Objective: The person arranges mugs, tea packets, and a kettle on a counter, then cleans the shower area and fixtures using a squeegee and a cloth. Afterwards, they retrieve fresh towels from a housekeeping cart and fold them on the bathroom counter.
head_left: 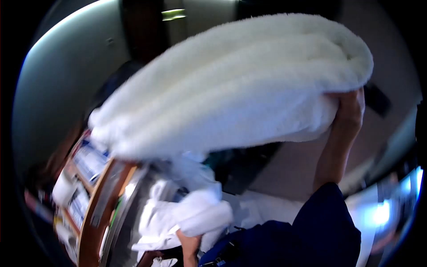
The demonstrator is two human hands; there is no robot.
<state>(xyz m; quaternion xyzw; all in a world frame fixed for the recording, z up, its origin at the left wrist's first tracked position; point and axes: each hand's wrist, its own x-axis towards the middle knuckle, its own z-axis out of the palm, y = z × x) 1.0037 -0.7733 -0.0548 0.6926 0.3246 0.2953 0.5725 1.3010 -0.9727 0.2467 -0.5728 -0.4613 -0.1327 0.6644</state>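
Observation:
A large, thick, folded white towel (231,84) stretches across the upper middle of the view, its fluffy folds slightly blurred. My right hand (350,109) grips its lower right edge, with the fingers partly hidden beneath the cloth. Low in the view, my left hand (189,244) is closed on a smaller folded white cloth (200,213); its thumb side shows, and the other fingers are hidden. More white linen and a pale, see-through plastic bag (193,167) lie just behind that cloth, below the big towel.
A wooden-edged cart (95,213) with compartments of small packets and rolls (64,190) stands at the left. Behind is a pale wall (75,75) beside a dark upright panel (144,31). White bedding (271,209) lies behind my right arm, and a bright light glares at the right.

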